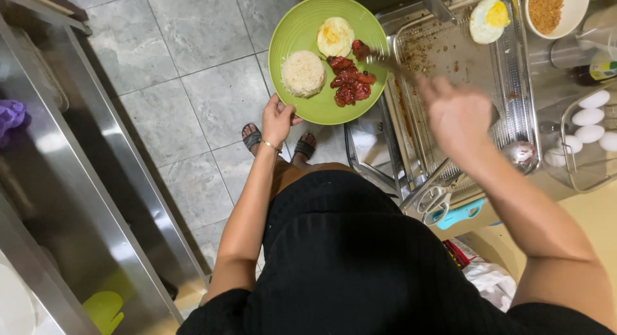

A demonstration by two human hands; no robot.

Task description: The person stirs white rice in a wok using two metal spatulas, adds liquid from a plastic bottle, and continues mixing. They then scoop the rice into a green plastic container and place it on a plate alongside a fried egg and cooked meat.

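My left hand (277,118) grips the green plate's (297,33) near rim, keeping it level beside the metal tray (514,71) so my right hand (457,116), closed on a fork (384,58), can reach the red meat (349,83).

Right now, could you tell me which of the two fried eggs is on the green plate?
The fried egg beside the rice mound lies on the green plate; the other egg sits on the metal tray.
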